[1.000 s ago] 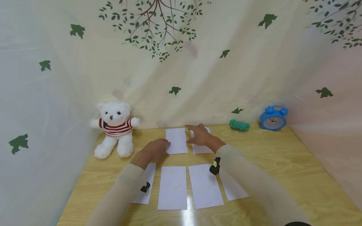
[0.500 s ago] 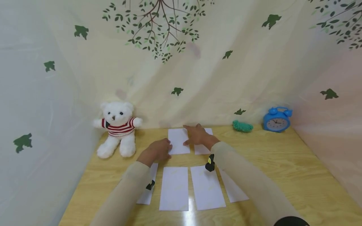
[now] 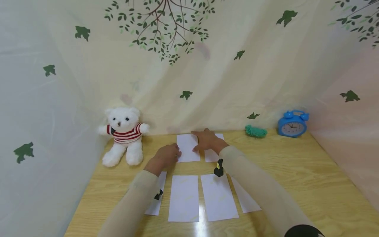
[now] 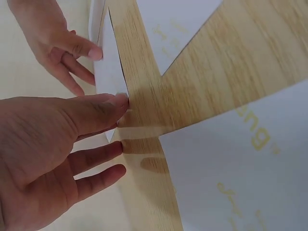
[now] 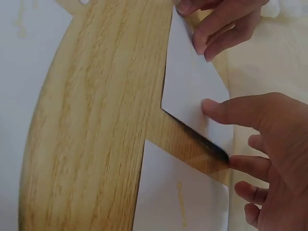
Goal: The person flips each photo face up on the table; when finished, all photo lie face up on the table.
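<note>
At the back middle of the table lies a white sheet of paper (image 3: 188, 149) with both hands on it. My left hand (image 3: 166, 156) pinches its left side near the front corner; the left wrist view shows the thumb on top. Over the right side reaches my right hand (image 3: 208, 140), thumb on the upper face and index finger at the back corner. In the right wrist view the right edge of that sheet (image 5: 188, 79) stands slightly raised, with a dark shadow under it. Another white sheet (image 3: 211, 156) lies just right, partly covered by the right hand.
A front row of several white sheets (image 3: 183, 198) with faint yellow print lies nearer, the outer ones partly under the sleeves. A white teddy bear (image 3: 122, 136) sits at back left. A green yarn bundle (image 3: 256, 131) and a blue alarm clock (image 3: 293, 124) stand back right, before a curtain (image 3: 165, 98).
My right hand has moved left from beside the right back sheet onto the middle sheet's right side. The left hand has closed on its left side. The head view has shifted slightly.
</note>
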`<state>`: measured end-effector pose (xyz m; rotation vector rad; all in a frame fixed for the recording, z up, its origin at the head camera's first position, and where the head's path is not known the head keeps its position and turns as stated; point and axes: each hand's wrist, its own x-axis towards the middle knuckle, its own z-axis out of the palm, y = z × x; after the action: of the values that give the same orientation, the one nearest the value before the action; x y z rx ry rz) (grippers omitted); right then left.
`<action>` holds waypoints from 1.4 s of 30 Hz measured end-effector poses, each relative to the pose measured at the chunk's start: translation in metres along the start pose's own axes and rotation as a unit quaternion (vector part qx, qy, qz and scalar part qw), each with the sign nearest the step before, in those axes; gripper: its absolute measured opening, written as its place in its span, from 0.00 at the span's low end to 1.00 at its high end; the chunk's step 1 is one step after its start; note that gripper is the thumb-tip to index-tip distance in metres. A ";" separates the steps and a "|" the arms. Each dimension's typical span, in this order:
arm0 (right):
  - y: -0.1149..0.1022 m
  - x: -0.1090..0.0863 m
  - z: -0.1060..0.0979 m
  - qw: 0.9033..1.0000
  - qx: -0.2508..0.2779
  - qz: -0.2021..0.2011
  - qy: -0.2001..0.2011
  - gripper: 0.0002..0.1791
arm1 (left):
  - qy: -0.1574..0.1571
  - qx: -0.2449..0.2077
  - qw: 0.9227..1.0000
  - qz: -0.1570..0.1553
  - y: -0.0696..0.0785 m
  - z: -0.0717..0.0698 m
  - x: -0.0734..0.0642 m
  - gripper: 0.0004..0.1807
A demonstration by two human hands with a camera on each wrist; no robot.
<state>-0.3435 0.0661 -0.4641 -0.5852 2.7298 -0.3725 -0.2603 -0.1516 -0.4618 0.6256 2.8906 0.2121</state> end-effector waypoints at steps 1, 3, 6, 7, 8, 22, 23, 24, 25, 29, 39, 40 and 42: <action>0.001 0.001 0.000 1.000 0.007 0.000 0.001 0.51 | 0.000 0.004 1.000 0.004 0.000 0.000 0.000 0.07; 0.003 0.002 0.000 0.999 0.043 0.001 0.004 0.49 | -0.002 0.009 1.000 0.008 0.001 -0.001 0.001 0.07; 0.005 0.004 0.000 0.991 0.135 -0.001 0.013 0.46 | -0.006 0.009 1.000 0.008 0.002 -0.002 0.000 0.07; 0.005 0.004 0.000 0.984 0.174 -0.001 0.019 0.44 | -0.006 0.006 1.000 0.007 0.002 -0.003 -0.001 0.07; 0.005 0.005 0.000 0.976 0.218 0.001 0.023 0.42 | -0.004 0.004 1.000 0.006 0.002 -0.004 -0.001 0.07; -0.014 -0.008 -0.012 0.878 0.445 0.046 0.172 0.22 | -0.019 -0.051 0.990 -0.130 0.041 -0.011 0.004 0.35; -0.016 -0.009 -0.013 0.872 0.454 0.049 0.179 0.22 | -0.012 -0.050 0.989 -0.137 0.044 -0.011 0.005 0.36; -0.016 -0.010 -0.014 0.865 0.463 0.052 0.186 0.22 | -0.003 -0.051 0.988 -0.144 0.048 -0.012 0.005 0.37; -0.017 -0.012 -0.015 0.858 0.472 0.054 0.193 0.22 | 0.008 -0.056 0.987 -0.148 0.051 -0.012 0.005 0.36; -0.019 -0.016 -0.018 0.834 0.510 0.054 0.202 0.23 | 0.049 -0.098 0.984 -0.141 0.055 -0.015 0.004 0.29; -0.022 -0.023 -0.016 0.825 0.549 -0.011 0.132 0.26 | 0.135 -0.260 0.942 -0.164 0.042 -0.022 0.002 0.25; -0.022 -0.025 -0.014 0.839 0.530 -0.018 0.120 0.26 | 0.140 -0.270 0.938 -0.167 0.040 -0.021 0.001 0.26; -0.022 -0.026 -0.009 0.871 0.480 -0.032 0.100 0.27 | 0.141 -0.282 0.933 -0.174 0.036 -0.020 0.000 0.28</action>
<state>-0.3168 0.0602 -0.4420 -0.3420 2.2536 -1.7285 -0.2499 -0.1213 -0.4364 -0.0240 2.9056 1.1019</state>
